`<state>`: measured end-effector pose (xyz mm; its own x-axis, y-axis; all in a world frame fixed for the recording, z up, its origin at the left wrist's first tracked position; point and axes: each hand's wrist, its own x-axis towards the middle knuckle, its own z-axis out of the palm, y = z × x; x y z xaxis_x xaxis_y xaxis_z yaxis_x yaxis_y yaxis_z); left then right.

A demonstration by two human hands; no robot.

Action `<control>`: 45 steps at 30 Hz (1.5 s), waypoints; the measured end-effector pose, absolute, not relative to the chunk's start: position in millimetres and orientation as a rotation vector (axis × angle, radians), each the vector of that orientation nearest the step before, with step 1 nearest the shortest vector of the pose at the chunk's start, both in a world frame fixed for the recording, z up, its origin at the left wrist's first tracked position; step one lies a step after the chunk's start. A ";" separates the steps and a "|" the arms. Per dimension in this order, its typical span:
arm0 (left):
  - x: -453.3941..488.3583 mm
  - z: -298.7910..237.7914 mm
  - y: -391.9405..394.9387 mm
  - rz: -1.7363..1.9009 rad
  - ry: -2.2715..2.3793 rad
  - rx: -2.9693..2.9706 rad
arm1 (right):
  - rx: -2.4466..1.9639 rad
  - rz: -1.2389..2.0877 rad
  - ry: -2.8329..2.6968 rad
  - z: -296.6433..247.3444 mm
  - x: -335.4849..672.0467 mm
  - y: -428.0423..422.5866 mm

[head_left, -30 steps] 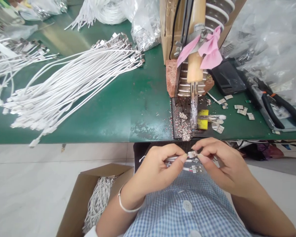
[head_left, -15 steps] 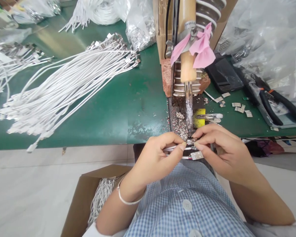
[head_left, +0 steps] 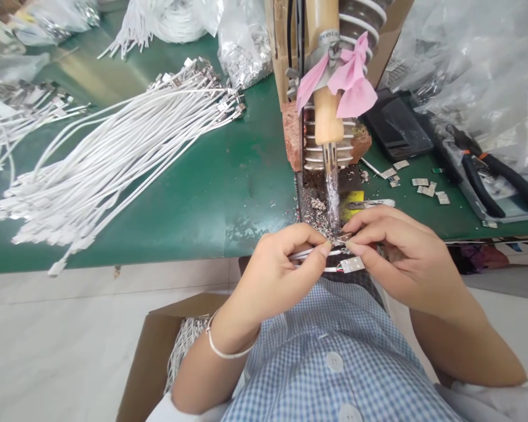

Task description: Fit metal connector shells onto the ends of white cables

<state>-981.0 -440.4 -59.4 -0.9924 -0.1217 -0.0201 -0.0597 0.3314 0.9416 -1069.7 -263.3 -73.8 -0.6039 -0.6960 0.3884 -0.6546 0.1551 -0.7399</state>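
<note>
White USB cables [head_left: 300, 255] run through my left hand [head_left: 290, 264], whose thumb and forefinger pinch a cable end. One metal USB plug [head_left: 352, 265] with coloured wires at its back hangs below the fingertips. My right hand [head_left: 393, 246] pinches a small metal part, probably a USB connector, against that cable end; the fingertips partly hide it. Just above both hands, the tip of a mounted soldering iron [head_left: 331, 196] points down, very close to the pinched pieces. The iron's wooden handle [head_left: 328, 117] is clamped, with a pink cloth bow [head_left: 354, 82] tied to it.
Solder crumbs [head_left: 314, 205] and a yellow sponge [head_left: 355, 202] lie around the iron. Finished-looking cables [head_left: 114, 152] are heaped left on the green table [head_left: 255, 176]. Right are loose connectors [head_left: 422, 184], a phone [head_left: 398, 129] and pliers [head_left: 501, 176]. A cardboard box [head_left: 147, 346] of cables stands below.
Both hands have shifted slightly upward in view with the cable and connector, nearer the iron's tip. The grips look the same, and the camera view has shifted a little.
</note>
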 end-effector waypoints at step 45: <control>-964.0 -63.9 -436.2 -1.794 -2.537 0.108 | -1.297 -1.471 2.267 -75.1 -1047.8 -249.1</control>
